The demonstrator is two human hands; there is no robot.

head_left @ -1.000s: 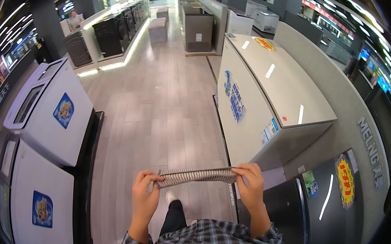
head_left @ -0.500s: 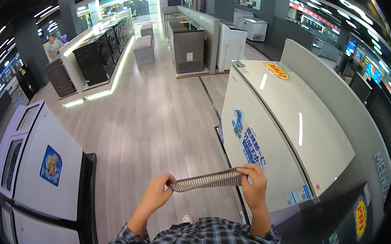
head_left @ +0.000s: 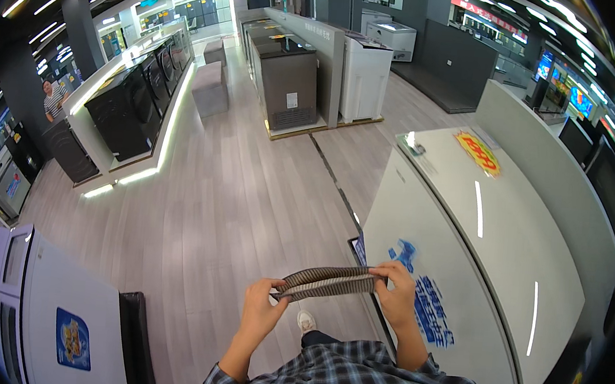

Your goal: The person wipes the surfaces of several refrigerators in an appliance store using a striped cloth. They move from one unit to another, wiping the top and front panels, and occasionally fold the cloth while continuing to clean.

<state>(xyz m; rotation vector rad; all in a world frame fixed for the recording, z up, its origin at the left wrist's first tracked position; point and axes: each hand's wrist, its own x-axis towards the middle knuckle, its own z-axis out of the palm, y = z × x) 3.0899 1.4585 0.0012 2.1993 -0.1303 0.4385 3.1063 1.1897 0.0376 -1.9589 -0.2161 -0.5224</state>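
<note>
A narrow striped cloth (head_left: 328,283), brown-grey and beige, stretches between my two hands in front of my body. It seems doubled over, with a long gap between its upper and lower edges. My left hand (head_left: 264,308) pinches one end between thumb and fingers. At the other end, my right hand (head_left: 396,293) grips the cloth, slightly higher. What the cloth is exactly, I cannot tell. Below it a white shoe (head_left: 306,321) shows on the floor, beside my checked shirt (head_left: 370,383).
Close on my right stands a white chest freezer (head_left: 506,204). A pale lilac-white appliance (head_left: 81,274) is at the lower left. Ahead are a brown appliance (head_left: 288,86), grey stools (head_left: 210,90) and a row of black machines (head_left: 126,112). A person (head_left: 53,99) stands far left.
I have moved forward along the wooden floor, so the freezer and the lilac-white appliance sit lower in view. The cloth's two edges have spread apart; both hands keep their grip.
</note>
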